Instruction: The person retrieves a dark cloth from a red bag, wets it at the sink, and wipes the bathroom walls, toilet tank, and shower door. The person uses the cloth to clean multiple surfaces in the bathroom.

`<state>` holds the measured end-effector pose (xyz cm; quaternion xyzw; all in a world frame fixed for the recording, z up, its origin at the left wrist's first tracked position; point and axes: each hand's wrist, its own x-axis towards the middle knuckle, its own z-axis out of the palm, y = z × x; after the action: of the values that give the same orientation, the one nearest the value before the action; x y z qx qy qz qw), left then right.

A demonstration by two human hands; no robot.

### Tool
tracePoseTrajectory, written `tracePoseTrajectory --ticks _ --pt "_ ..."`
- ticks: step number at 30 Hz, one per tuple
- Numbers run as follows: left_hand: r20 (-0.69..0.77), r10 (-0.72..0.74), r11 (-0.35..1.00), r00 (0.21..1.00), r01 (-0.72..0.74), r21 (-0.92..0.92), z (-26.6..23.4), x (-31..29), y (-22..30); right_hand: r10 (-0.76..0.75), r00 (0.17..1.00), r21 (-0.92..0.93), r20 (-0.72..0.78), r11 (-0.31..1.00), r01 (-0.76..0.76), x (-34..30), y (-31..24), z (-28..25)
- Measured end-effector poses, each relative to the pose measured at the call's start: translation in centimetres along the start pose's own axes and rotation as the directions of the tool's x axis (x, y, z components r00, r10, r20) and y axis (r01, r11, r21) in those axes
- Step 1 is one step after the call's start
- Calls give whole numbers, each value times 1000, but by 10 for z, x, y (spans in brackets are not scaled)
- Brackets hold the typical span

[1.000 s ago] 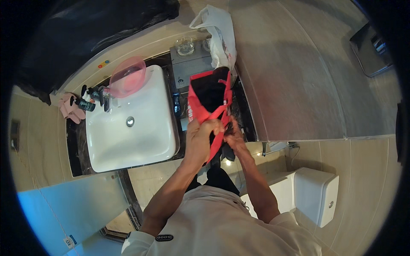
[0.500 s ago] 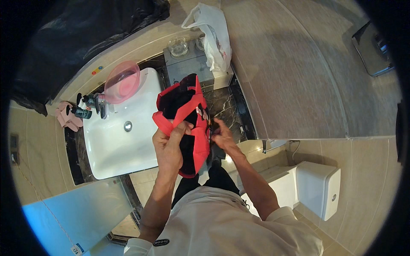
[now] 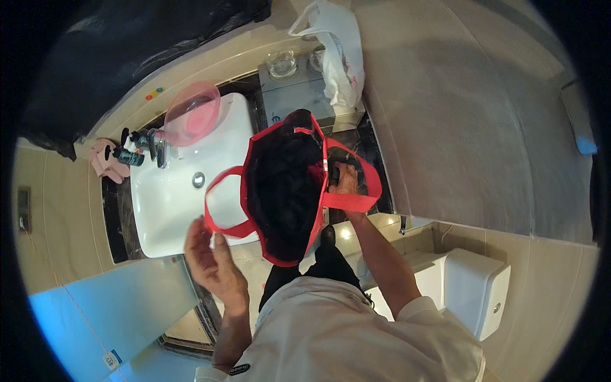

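A red tote bag (image 3: 244,167) with a dark lining stands wide open in front of me, beside the washbasin. Black, soft-looking contents fill its inside, too dark to tell apart. My left hand (image 3: 215,262) is just off the bag's left handle, its fingers spread and holding nothing. The left handle loops out over the basin's edge. On the other side, my right hand (image 3: 345,181) is inside the right handle's loop, its fingers bent against the bag's outer side. That handle crosses over my right wrist, and part of the fingers is in shadow.
A white washbasin (image 3: 172,216) holds a pink translucent bowl (image 3: 191,118) near the tap. Dark bottles (image 3: 130,156) and a pink cloth-like item (image 3: 107,162) stand left. Behind are a grey box (image 3: 293,95), a glass ashtray (image 3: 281,65) and a white plastic bag (image 3: 337,54). A toilet (image 3: 474,290) is right.
My left hand has let go of the handle and moved left and down. The tote bag's mouth has spread from narrow to wide. My right hand has moved a little right and up.
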<state>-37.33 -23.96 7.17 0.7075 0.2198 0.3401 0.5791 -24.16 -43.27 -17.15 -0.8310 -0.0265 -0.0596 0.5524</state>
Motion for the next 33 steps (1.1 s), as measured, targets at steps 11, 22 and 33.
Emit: tracePoseTrajectory --ticks 11,22,33 --pt "949 -45 982 313 186 -15 13 -52 3 -112 973 -508 202 838 202 38 6 -13" --pt "772 -235 940 591 -64 335 114 -142 -167 -208 965 -252 161 937 244 -15 33 -52" --pt "713 57 927 699 -302 222 136 -128 -194 -157 956 -429 249 867 254 82 14 -6"
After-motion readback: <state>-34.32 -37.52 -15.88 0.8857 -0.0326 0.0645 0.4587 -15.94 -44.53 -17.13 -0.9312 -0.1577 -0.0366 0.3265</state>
